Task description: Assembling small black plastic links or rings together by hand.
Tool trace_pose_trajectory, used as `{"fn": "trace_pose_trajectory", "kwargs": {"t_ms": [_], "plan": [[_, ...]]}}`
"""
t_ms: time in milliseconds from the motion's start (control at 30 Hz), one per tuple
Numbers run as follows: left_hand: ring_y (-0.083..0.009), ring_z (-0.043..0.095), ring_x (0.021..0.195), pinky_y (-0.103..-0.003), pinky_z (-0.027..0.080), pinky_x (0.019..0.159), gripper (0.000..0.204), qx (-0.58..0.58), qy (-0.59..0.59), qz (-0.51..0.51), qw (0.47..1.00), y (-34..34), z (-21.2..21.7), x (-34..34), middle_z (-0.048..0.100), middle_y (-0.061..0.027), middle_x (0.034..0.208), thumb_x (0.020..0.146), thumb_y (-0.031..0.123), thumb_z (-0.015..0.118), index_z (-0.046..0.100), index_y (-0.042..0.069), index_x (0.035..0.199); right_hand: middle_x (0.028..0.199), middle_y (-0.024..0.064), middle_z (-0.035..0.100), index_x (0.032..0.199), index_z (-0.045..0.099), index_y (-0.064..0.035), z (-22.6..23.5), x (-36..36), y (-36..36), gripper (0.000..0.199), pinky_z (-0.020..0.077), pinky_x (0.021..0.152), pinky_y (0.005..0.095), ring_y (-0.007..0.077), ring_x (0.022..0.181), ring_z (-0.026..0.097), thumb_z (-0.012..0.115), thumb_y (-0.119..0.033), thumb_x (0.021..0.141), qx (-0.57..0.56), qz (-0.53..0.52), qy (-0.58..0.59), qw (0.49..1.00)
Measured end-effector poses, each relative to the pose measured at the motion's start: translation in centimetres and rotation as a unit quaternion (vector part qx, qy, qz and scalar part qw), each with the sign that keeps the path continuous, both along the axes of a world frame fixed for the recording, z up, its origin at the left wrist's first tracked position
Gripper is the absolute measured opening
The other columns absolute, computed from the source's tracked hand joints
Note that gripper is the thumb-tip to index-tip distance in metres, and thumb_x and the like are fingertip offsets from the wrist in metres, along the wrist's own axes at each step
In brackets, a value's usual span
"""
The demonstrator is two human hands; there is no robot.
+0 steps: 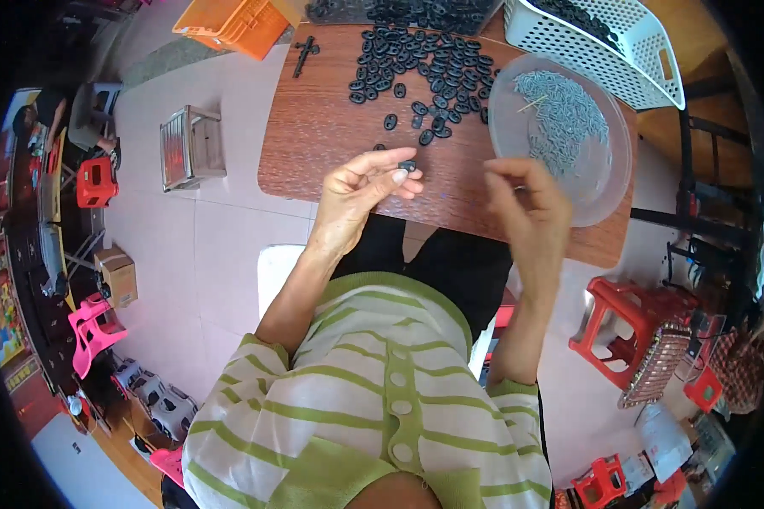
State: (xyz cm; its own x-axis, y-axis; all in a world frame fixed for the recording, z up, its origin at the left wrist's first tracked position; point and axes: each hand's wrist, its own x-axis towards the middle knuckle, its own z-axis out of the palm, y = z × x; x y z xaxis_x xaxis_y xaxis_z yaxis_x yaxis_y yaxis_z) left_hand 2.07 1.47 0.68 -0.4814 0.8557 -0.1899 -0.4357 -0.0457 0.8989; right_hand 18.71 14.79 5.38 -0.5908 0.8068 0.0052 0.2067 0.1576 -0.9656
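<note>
My left hand is closed in a pinch just above the near edge of the brown table. Between its thumb and fingers sits a small black oval plastic part. Many similar black oval parts with two holes lie spread over the far middle of the table. To the right, my right hand hangs over the near left rim of a round clear plastic tub. Its thumb and forefinger come together, slightly blurred, and whatever they hold cannot be made out. Small grey pins fill part of the tub.
A clear bin of black parts stands at the table's far edge, beside a white perforated basket. A dark cross-shaped piece lies far left. An orange crate, metal stool and red stool surround the table.
</note>
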Motion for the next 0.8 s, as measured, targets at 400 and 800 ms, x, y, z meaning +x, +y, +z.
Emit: {"fn": "trace_pose_trajectory", "kwargs": {"t_ms": [400,800], "plan": [[-0.0180,0.067,0.085,-0.028,0.054,0.078,0.019,0.001,-0.016,-0.002,1.000,0.4,0.5,0.3,0.068,-0.0144,0.095,0.091,0.005,0.059,0.062,-0.004,0.108,0.087,0.0018,0.064,0.095,0.064,0.0008,-3.8,-4.5,-3.0,0.009,0.0462,0.070,0.0209,0.0063,0.080,0.058,0.063,-0.002,0.086,-0.177,0.042,0.213,0.960],[-0.0141,0.065,0.078,-0.026,0.054,0.072,0.014,0.028,-0.184,0.008,0.983,-0.4,-0.9,-0.3,0.066,-0.0083,0.089,0.091,0.007,0.060,0.060,0.000,0.103,0.085,0.0031,0.063,0.093,0.065,0.0010,-4.0,-5.0,-4.1,0.009,0.0470,0.072,0.0228,0.0087,0.078,0.060,0.064,0.000,0.084,-0.149,0.037,0.182,0.971]]}}
